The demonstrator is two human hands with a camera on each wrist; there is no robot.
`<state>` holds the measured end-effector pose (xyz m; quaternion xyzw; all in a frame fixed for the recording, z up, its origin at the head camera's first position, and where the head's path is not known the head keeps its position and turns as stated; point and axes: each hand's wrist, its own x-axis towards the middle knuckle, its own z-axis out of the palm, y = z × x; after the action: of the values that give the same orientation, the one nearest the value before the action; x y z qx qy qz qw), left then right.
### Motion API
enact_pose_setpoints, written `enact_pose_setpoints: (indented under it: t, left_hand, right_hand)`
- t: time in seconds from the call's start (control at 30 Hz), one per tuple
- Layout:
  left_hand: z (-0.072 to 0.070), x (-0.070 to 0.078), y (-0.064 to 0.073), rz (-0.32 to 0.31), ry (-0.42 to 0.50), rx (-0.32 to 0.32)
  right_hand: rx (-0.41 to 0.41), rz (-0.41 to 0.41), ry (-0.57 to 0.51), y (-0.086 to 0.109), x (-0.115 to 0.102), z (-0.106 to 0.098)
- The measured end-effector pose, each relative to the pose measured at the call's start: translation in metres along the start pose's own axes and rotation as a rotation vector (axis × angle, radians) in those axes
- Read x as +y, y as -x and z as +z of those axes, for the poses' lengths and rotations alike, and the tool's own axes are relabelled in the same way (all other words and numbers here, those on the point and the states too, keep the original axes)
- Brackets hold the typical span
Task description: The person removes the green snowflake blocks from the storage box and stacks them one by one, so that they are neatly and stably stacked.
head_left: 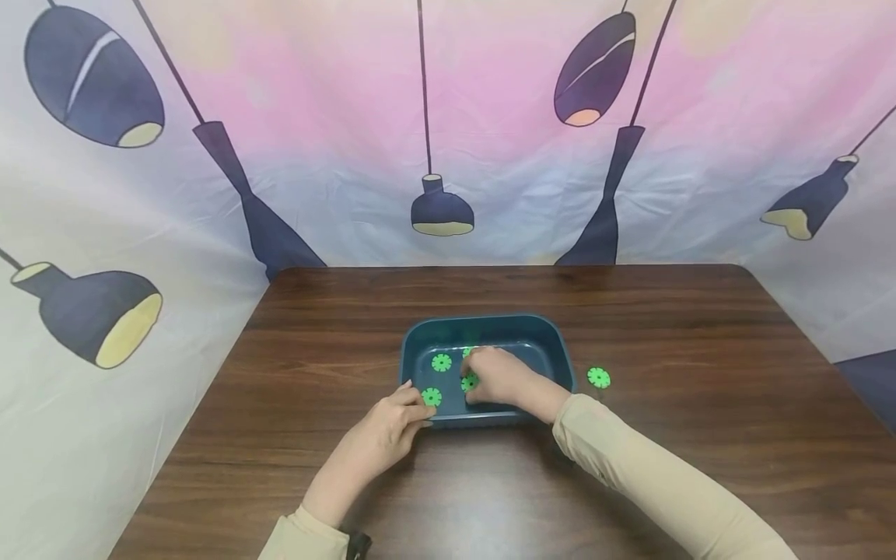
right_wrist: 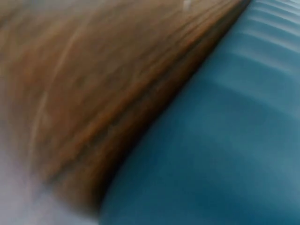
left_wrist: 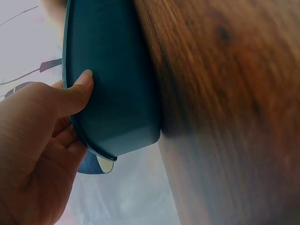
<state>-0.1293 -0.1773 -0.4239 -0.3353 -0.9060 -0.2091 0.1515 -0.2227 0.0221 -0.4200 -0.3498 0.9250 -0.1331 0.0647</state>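
A dark teal plastic basin (head_left: 542, 358) sits on the table, with several small green notched discs inside. My left hand (head_left: 392, 424) grips its near left corner; in the left wrist view the thumb (left_wrist: 82, 89) presses the outer wall and the fingers go over the rim. Reaching in over the near right side, my right hand (head_left: 500, 377) has curled fingers and thumb on either side of a green disc (head_left: 469, 383). Other discs lie on the basin floor: one at the back left (head_left: 441, 362), one by my left fingertips (head_left: 431, 397), and one partly hidden behind my right hand (head_left: 467, 352).
One more green disc (head_left: 598, 377) lies on the wooden table (head_left: 336, 327), just right of the basin. A curtain (head_left: 364, 202) printed with lamps hangs behind the table's far edge. The right wrist view shows only the basin's ribbed outer wall (right_wrist: 225, 154) and blurred wood.
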Motion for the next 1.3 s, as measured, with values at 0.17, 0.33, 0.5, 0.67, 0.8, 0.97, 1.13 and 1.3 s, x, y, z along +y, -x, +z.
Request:
enact_pose_setpoints:
  t: [0.17, 0.33, 0.5, 0.67, 0.8, 0.97, 1.13, 1.3]
  left_hand:
    - [0.000, 0.000, -0.003, -0.004, -0.011, -0.009]
    - [0.001, 0.001, -0.005, -0.007, -0.002, -0.020]
    - [0.002, 0.001, -0.007, 0.019, 0.011, 0.002]
    - [0.003, 0.002, -0.006, 0.018, 0.001, 0.000]
    - [0.001, 0.002, -0.003, 0.013, -0.011, -0.016]
    - [-0.001, 0.002, -0.001, 0.030, -0.011, 0.001]
    - [-0.001, 0.000, 0.001, 0.066, 0.002, 0.016]
    - [0.001, -0.001, 0.001, 0.092, 0.016, 0.044]
  right_hand:
    - [0.011, -0.083, 0.070, 0.001, 0.004, -0.004]
    - [0.024, -0.130, 0.154, 0.007, 0.006, -0.006]
    - [0.061, -0.194, 0.212, 0.018, 0.005, -0.014]
    - [0.115, -0.240, 0.186, 0.028, 0.004, -0.026]
    - [0.124, -0.272, 0.122, 0.037, 0.008, -0.035]
    - [0.160, -0.322, 0.053, 0.046, 0.017, -0.044]
    - [0.242, -0.309, -0.017, 0.054, 0.030, -0.054]
    - [0.323, -0.262, -0.092, 0.063, 0.049, -0.065]
